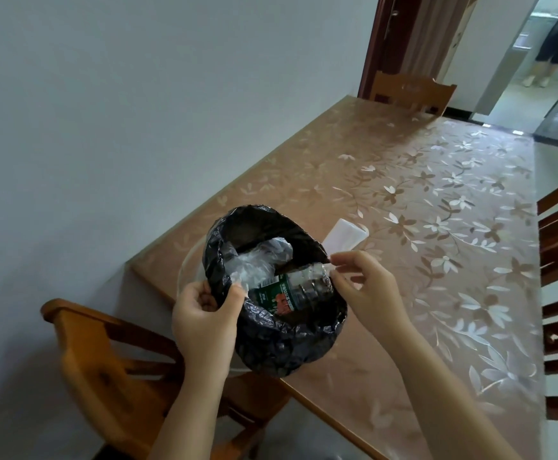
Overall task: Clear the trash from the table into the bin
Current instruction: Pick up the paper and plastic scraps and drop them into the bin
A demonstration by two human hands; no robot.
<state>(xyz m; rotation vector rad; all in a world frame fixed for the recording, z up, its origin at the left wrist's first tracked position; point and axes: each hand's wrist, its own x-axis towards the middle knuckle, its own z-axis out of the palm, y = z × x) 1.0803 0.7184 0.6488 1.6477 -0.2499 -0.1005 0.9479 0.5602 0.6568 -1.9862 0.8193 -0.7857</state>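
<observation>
The long wooden table under a flower-patterned clear cover looks nearly cleared. At lower centre, the black plastic bin bag holds a crushed clear bottle with a green label. The left hand clenches its rim; the right hand pinches the opposite edge. Likely next: the white flat packet just behind, nothing blocking it.

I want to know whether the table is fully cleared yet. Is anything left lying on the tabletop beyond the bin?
Yes, a flat white item lies on the table just behind the black-lined bin.
</observation>
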